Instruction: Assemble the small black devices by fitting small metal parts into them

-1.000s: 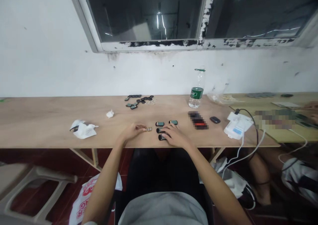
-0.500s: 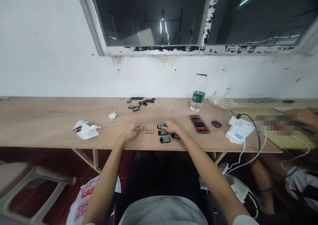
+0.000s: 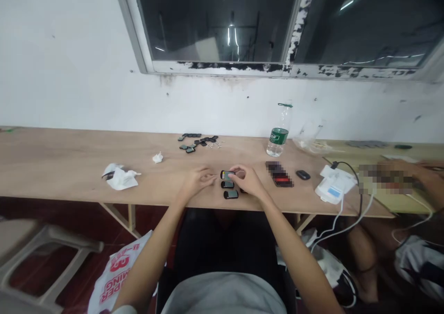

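A small black device with a grey panel (image 3: 227, 175) is at the top of a short column on the table, and my right hand (image 3: 247, 181) grips its right side, thumb on the panel. Something yellowish shows at its left end. My left hand (image 3: 199, 181) is just left of it, fingers drawn together and pointing at that end; whatever they pinch is too small to make out. Below are a second device (image 3: 227, 184) and a third device (image 3: 231, 194). My right hand mostly covers another dark piece. The small metallic cylinders are hidden, apparently by my left hand.
Several more black devices (image 3: 190, 149) lie farther back beside small white bits (image 3: 215, 144). Crumpled tissues (image 3: 122, 179) are left. A water bottle (image 3: 277, 136), a blurred phone, a black oval case (image 3: 303, 175) and a white box with cables (image 3: 333, 184) are right. Another person's hand (image 3: 402, 170) is far right.
My left hand has moved right to the top device, over where the metallic cylinders lay. My right hand stays at that device and has shifted slightly right. The view has tilted a little.
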The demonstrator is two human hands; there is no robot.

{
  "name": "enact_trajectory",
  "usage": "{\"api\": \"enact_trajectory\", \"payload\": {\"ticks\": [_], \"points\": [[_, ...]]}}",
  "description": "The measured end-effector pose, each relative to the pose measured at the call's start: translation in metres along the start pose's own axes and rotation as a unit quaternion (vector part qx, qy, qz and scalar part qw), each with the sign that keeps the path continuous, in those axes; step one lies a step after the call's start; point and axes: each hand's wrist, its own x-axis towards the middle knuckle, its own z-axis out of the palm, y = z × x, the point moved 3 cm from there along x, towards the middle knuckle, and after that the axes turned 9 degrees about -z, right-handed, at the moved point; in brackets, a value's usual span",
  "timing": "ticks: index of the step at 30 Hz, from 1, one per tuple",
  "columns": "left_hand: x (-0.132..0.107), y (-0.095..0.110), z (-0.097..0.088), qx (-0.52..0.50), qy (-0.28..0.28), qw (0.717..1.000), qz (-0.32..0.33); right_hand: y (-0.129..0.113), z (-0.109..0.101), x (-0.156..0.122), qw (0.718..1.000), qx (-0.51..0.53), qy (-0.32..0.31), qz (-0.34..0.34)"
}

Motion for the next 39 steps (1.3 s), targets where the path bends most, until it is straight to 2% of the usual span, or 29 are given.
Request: {"api": "enact_trajectory", "payload": {"ticks": [5, 13, 19, 24, 33, 39], "points": [[-0.005, 0.018, 0.015, 0.031, -0.005, 0.994, 0.103, -0.014, -0.004, -0.023, 0.998, 0.049, 0.007, 0.029], [-0.007, 0.031, 0.019, 0.064, -0.041, 0.988, 0.136, -0.018, -0.008, -0.024, 0.996, 0.077, -0.012, 0.039], [-0.006, 0.03, 0.017, 0.087, -0.068, 0.988, 0.103, -0.021, -0.008, -0.024, 0.995, 0.083, -0.015, 0.044], [-0.007, 0.027, 0.016, 0.047, -0.069, 0.993, 0.08, -0.025, -0.009, -0.022, 0.993, 0.105, -0.01, 0.049], [-0.009, 0.024, 0.014, 0.021, -0.082, 0.994, 0.07, -0.014, -0.006, -0.023, 0.992, 0.11, 0.0, 0.054], [-0.008, 0.019, 0.017, 0.038, -0.062, 0.995, 0.072, -0.013, -0.002, -0.024, 0.994, 0.098, -0.001, 0.046]]}}
